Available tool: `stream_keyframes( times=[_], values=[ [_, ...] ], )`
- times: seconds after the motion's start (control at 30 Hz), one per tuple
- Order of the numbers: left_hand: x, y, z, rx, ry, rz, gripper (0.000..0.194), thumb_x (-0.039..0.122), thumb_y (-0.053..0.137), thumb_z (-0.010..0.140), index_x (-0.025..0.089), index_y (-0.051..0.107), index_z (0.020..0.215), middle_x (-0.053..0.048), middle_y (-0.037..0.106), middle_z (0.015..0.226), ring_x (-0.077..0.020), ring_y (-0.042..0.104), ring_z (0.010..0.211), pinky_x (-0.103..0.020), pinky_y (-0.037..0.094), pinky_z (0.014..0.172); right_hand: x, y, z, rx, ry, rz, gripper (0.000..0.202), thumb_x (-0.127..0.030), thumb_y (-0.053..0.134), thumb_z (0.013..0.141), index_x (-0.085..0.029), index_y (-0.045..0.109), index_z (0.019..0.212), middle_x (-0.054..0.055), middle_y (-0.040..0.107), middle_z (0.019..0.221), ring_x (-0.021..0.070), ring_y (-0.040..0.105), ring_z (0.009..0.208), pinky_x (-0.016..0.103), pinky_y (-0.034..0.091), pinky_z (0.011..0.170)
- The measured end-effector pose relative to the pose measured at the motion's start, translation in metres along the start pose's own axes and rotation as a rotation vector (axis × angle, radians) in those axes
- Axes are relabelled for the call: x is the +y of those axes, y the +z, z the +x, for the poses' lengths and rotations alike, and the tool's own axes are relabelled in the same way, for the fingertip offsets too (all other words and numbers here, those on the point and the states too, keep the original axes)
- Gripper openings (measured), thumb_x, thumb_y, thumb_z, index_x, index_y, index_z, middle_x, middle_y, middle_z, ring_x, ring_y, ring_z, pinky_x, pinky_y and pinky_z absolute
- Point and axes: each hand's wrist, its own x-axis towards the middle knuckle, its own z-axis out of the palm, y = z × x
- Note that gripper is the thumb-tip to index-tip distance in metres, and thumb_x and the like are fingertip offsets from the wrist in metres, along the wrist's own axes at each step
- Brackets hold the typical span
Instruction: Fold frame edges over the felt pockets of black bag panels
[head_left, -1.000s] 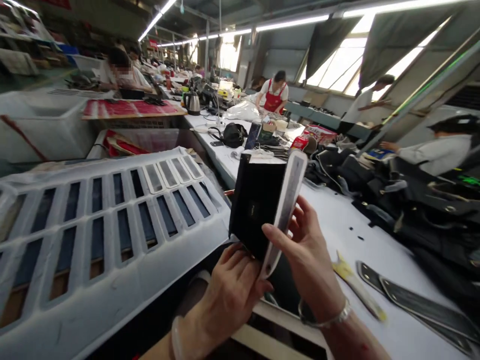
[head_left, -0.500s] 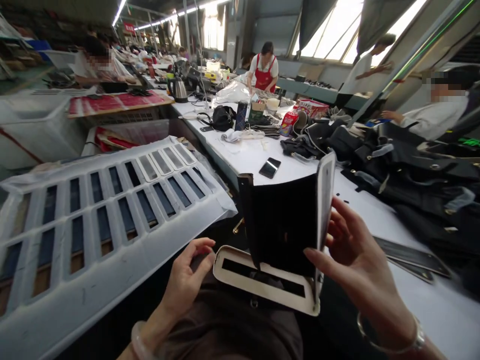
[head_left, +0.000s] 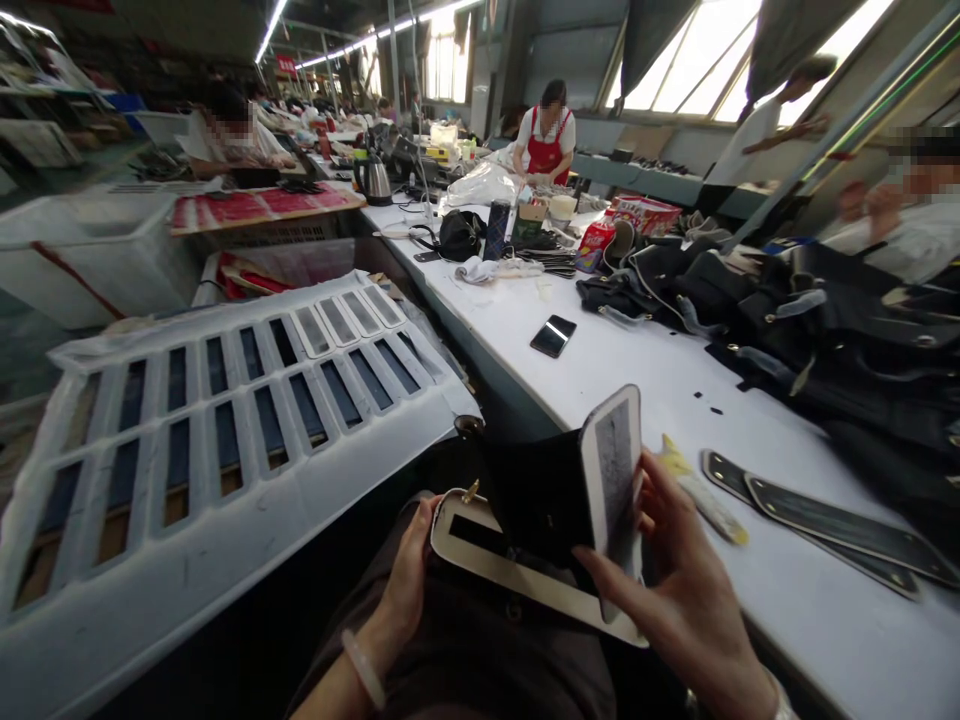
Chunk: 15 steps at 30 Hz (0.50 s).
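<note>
A black bag body [head_left: 532, 500], apparently unfinished, rests over my lap. Its long cream panel [head_left: 525, 575] lies low with a dark slot along it, and a rounded end panel [head_left: 616, 480] with a pale border stands up on the right. My left hand [head_left: 409, 565] is closed at the left end of the cream panel. My right hand [head_left: 667, 565] grips the end panel, thumb on the near side and fingers behind it. A small brass-coloured fitting [head_left: 471, 491] shows near the panel's left end.
Left is a white slotted sheet [head_left: 225, 440] with several pale-framed strips. On the white table [head_left: 517, 325] lie a phone [head_left: 553, 336], dark strap-like pieces [head_left: 840, 510], a yellow-ended item [head_left: 705, 490] and a heap of black bags [head_left: 810, 320]. Several people work beyond.
My left hand has come onto the left end of the cream panel. The right hand has lowered and tilted the end panel, turning its pale-bordered face more toward me. The view has shifted slightly.
</note>
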Motion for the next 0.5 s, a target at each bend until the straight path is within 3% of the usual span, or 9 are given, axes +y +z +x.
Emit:
stream_keyframes(
  times=[0.13, 0.3, 0.5],
  values=[
    [-0.005, 0.001, 0.007, 0.004, 0.017, -0.060, 0.055, 0.065, 0.043, 0.088, 0.020, 0.066, 0.111, -0.007, 0.071, 0.107, -0.0263, 0.063, 0.102, -0.036, 0.046, 0.090, 0.005, -0.004, 0.000, 0.011, -0.016, -0.031, 0.089, -0.041, 0.076, 0.076, -0.034, 0.028, 0.150, 0.011, 0.043, 0.146, 0.0363, 0.050, 0.123, 0.058, 0.049, 0.096],
    [-0.007, 0.005, 0.009, 0.018, -0.067, -0.103, 0.063, 0.071, 0.045, 0.084, 0.017, 0.069, 0.107, -0.009, 0.073, 0.099, -0.0289, 0.064, 0.098, -0.039, 0.046, 0.091, 0.010, -0.001, 0.000, -0.001, -0.003, -0.009, 0.088, -0.040, 0.075, 0.077, -0.034, 0.027, 0.150, 0.010, 0.039, 0.149, 0.0357, 0.046, 0.127, 0.056, 0.049, 0.099],
    [-0.007, 0.006, 0.007, 0.008, -0.123, -0.107, 0.068, 0.074, 0.045, 0.082, 0.019, 0.067, 0.114, -0.009, 0.073, 0.103, -0.0302, 0.063, 0.104, -0.040, 0.046, 0.095, 0.011, -0.008, 0.002, -0.019, -0.133, -0.183, 0.088, -0.039, 0.073, 0.080, -0.028, 0.024, 0.152, 0.012, 0.041, 0.146, 0.0349, 0.051, 0.120, 0.053, 0.052, 0.094]
  ],
)
